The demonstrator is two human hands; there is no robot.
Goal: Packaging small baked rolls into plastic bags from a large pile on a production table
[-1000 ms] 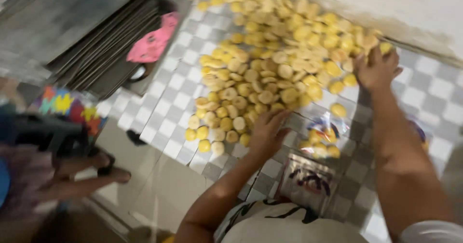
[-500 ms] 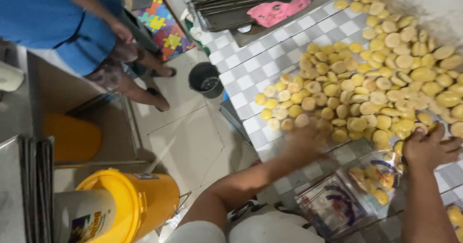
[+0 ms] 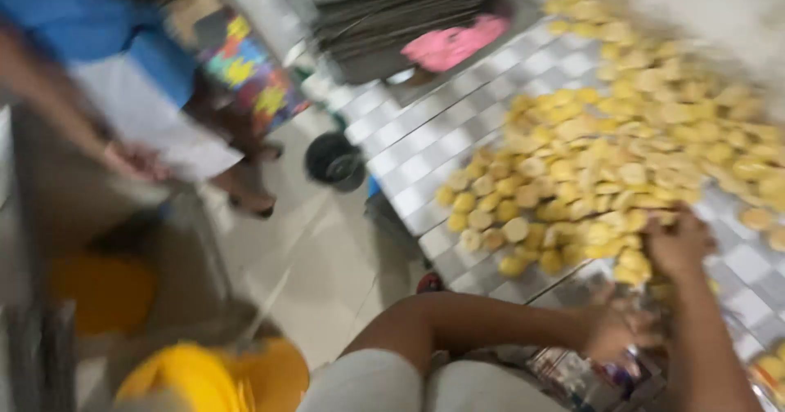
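Right hand (image 3: pixel 675 244), drawn back from the far edge, now closes over round yellow biscuits (image 3: pixel 605 167) heaped on the checkered counter (image 3: pixel 425 146); left hand (image 3: pixel 609 326) too blurred to tell.

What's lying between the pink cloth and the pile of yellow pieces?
In the head view, only bare checkered tabletop separates the pink cloth from the pile of yellow pieces; blur could hide small items.
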